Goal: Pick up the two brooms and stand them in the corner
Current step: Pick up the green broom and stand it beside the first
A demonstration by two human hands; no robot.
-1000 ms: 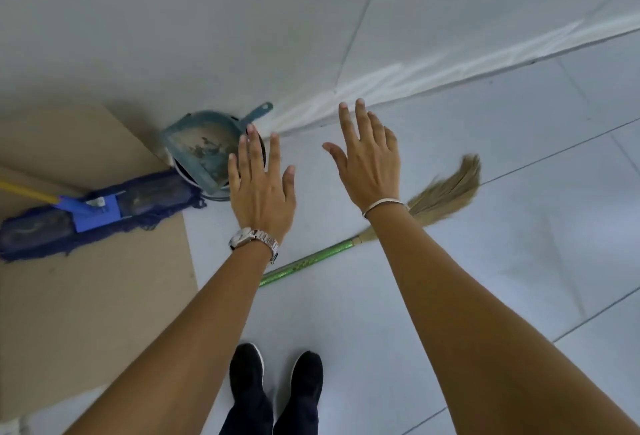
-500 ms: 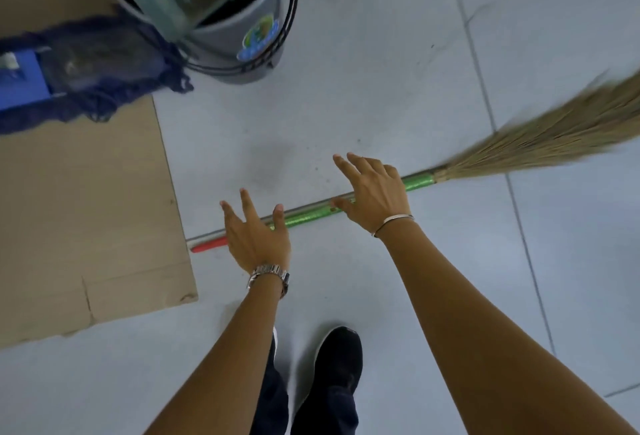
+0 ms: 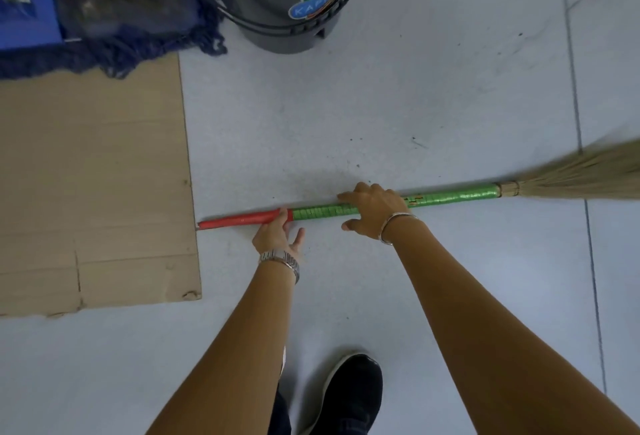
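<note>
Here, two hands [image 3: 277, 237] [image 3: 375, 209]; one broom [image 3: 450, 197].

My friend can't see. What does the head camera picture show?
Two bare hands reach down to a broom lying flat on the pale tiled floor: the left hand at its red end, the right hand over its green handle. Behind sit a grey bucket, a blue mop and flat cardboard.

grey bucket [image 3: 277, 2] far above grip | blue mop [image 3: 104, 19] upper left | cardboard sheet [image 3: 90, 175] left | black shoe [image 3: 346, 396] below
</note>
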